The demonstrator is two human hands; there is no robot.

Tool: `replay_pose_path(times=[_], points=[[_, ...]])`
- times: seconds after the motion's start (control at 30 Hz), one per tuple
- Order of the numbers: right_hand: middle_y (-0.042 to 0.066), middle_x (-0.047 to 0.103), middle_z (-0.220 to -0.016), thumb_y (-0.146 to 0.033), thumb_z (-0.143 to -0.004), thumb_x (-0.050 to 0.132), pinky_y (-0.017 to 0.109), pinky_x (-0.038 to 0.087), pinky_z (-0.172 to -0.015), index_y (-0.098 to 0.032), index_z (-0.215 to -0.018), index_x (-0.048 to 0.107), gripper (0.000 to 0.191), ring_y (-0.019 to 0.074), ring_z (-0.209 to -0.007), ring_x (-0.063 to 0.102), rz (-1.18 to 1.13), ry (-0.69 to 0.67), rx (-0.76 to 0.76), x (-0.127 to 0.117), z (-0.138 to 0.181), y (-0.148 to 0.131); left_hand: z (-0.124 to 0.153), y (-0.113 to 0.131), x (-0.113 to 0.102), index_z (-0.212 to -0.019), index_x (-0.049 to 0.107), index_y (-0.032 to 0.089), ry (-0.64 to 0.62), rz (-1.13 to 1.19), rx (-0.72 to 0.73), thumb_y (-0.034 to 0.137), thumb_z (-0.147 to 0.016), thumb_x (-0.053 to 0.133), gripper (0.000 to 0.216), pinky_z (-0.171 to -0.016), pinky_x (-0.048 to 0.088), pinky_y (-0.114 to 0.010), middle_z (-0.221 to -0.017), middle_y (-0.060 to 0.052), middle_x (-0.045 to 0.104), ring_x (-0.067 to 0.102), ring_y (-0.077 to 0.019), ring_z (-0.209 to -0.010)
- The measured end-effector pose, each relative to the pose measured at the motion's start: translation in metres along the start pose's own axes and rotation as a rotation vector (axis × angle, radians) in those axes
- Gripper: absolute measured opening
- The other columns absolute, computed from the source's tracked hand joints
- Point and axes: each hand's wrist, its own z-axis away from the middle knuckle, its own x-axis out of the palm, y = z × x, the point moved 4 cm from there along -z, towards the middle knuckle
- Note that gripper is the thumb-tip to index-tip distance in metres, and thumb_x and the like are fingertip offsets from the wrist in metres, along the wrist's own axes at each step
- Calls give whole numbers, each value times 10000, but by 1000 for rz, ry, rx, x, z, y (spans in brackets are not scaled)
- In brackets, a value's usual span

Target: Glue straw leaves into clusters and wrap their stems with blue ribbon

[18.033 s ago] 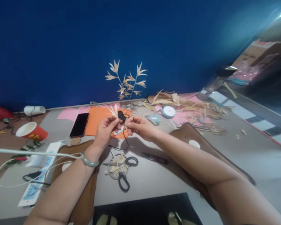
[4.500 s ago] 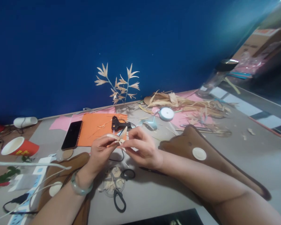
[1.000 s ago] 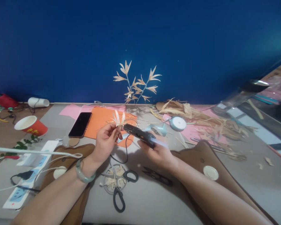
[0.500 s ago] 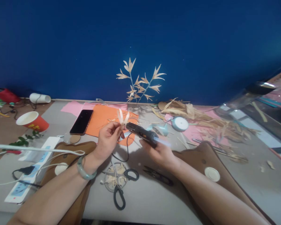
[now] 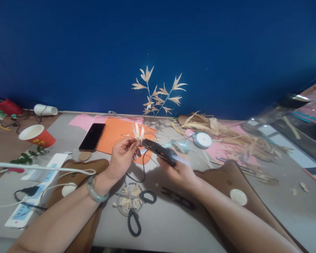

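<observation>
Nearest me, my left forearm lay over one brown pad (image 5: pixel 88 226) and my right over another brown pad (image 5: pixel 218 175), which carried a white disc (image 5: pixel 238 197). Between them on the table (image 5: pixel 163 228), black-handled scissors (image 5: pixel 133 212) rested across a round dish (image 5: pixel 121 212) of pale scraps, with dark snips (image 5: pixel 181 201) to the right. A white power strip (image 5: pixel 23 212) ran off to my left.

Just beyond, my left hand (image 5: pixel 123 156), a green bangle (image 5: pixel 91 189) at its wrist, pinched a small pale flower (image 5: pixel 138 131) by its base, petals up. My right hand (image 5: pixel 180 172) was wrapped round the grip of a black glue gun (image 5: pixel 159 151), its nozzle pointing left at the flower's base; I couldn't tell whether the two touched.

Behind the flower lay an orange sheet (image 5: pixel 107 137), a phone (image 5: pixel 92 137) overlapping its left side. A tilted red cup (image 5: pixel 43 136) was farther left. To the right were a tape roll (image 5: pixel 202 140) and a heap of dry husks (image 5: pixel 221 130) on pink paper (image 5: pixel 214 149). Farthest off, a branch (image 5: pixel 162 102) of similar flowers stood against the blue wall (image 5: pixel 94 52).
</observation>
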Motion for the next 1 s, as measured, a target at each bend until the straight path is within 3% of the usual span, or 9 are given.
replay_pose_path(times=[1.0], points=[[-23, 542, -629, -154, -853, 556, 218, 375, -527, -193, -755, 496, 122, 99, -548, 494, -6, 40, -39, -1, 0, -6, 1, 0, 0, -790, 619, 122, -6, -18, 0, 406, -807, 656, 286, -474, 419, -207, -543, 6, 586, 514, -89, -470]])
